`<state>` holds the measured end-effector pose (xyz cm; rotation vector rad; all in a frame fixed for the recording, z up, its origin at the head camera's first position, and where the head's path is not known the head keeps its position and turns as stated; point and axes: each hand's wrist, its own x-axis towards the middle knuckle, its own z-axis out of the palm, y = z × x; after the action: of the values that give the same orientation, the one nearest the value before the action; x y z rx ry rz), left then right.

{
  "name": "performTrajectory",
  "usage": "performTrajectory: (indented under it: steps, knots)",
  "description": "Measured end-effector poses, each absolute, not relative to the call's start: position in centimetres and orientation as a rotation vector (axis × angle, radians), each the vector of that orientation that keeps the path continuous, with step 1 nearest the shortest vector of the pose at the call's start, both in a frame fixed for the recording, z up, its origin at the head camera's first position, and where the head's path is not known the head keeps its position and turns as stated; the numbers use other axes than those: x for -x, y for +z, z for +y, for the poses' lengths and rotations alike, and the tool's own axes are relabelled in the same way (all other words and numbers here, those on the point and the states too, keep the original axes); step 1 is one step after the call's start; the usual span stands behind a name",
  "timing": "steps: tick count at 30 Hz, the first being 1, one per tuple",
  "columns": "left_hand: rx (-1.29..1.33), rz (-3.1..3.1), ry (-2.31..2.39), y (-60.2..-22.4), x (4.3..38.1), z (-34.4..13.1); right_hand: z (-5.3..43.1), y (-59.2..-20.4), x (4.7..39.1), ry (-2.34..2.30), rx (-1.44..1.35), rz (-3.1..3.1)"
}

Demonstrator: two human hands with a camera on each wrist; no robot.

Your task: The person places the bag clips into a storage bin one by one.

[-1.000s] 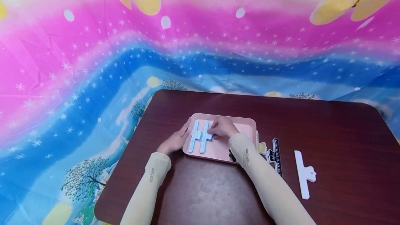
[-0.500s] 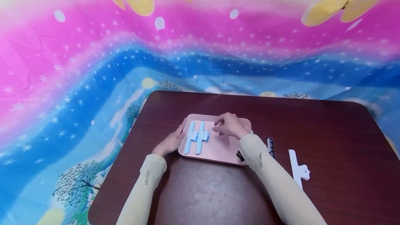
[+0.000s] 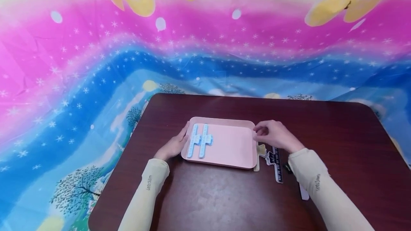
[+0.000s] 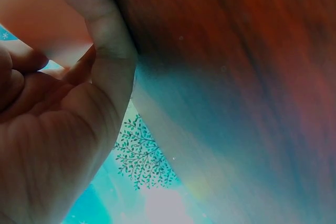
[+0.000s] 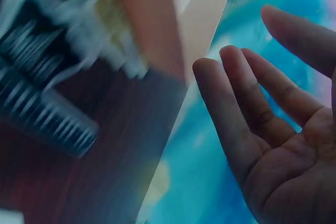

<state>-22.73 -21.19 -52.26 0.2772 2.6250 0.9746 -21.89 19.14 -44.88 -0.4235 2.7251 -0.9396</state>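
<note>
Two light blue long-bar clips (image 3: 194, 142) lie side by side in the left part of a shallow pink tray (image 3: 229, 165). My left hand (image 3: 173, 147) rests against the tray's left side with its fingers stretched along the rim. In the left wrist view its thumb (image 4: 107, 30) lies along the tray wall. Just beyond the right rim hovers my right hand (image 3: 276, 134), holding nothing; in the right wrist view its fingers (image 5: 215, 95) are spread apart. Close by on the table are a clip with a yellowish grip (image 3: 261, 150) and a black piano-key clip (image 3: 277, 168).
A white clip (image 3: 303, 192) is mostly hidden under the right sleeve (image 3: 321, 181). The brown table (image 3: 205, 202) has rounded corners. Behind it hangs a colourful patterned cloth (image 3: 224, 45).
My right hand has let go of the second blue clip and moved right, out over the tray's right rim. The left hand stays at the tray. The head view has shifted slightly.
</note>
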Motion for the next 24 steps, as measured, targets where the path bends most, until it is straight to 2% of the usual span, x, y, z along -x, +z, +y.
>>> performTrajectory:
  steps: [9,24]
  knots:
    - [-0.242,2.617,0.967,-52.4,22.7,-21.4,22.9,-47.9,20.2,-0.945,0.415,2.702]
    - [-0.258,2.620,0.989,-52.2,22.6,-21.1,21.5,-50.2,19.2,-0.766,0.472,2.785]
